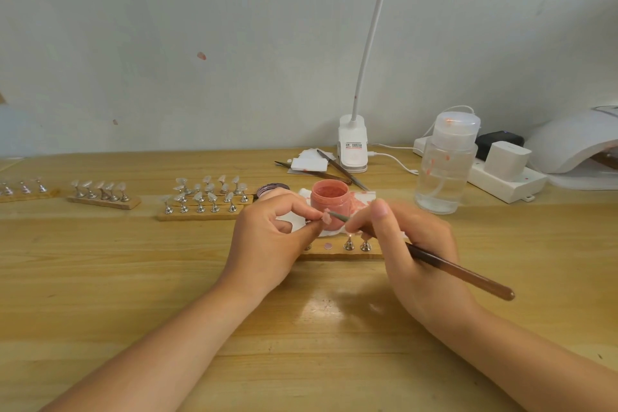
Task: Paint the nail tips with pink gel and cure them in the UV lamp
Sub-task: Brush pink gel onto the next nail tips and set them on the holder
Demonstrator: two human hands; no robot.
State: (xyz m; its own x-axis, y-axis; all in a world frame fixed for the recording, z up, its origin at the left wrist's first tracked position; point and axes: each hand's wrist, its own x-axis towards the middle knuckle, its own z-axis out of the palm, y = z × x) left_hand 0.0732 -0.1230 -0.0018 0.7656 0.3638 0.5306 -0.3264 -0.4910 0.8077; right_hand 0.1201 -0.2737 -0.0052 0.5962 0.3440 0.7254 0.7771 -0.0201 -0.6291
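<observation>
Painting is in hand: the left hand [267, 234] pinches a tip [326, 217] at the jar's [329, 199] 6 o'clock; the right hand [406, 244] grips the brush [458, 273] on it. Next likely an even coat, then the lamp [575, 144] at 2 o'clock

Soft, even light fills the room. A bright glare patch sits on the wooden table [100, 278] at six o'clock, between the forearms. The right hand [411, 244] is smeared with motion blur. Toward three and nine o'clock the table edge bows from wide-angle distortion.
</observation>
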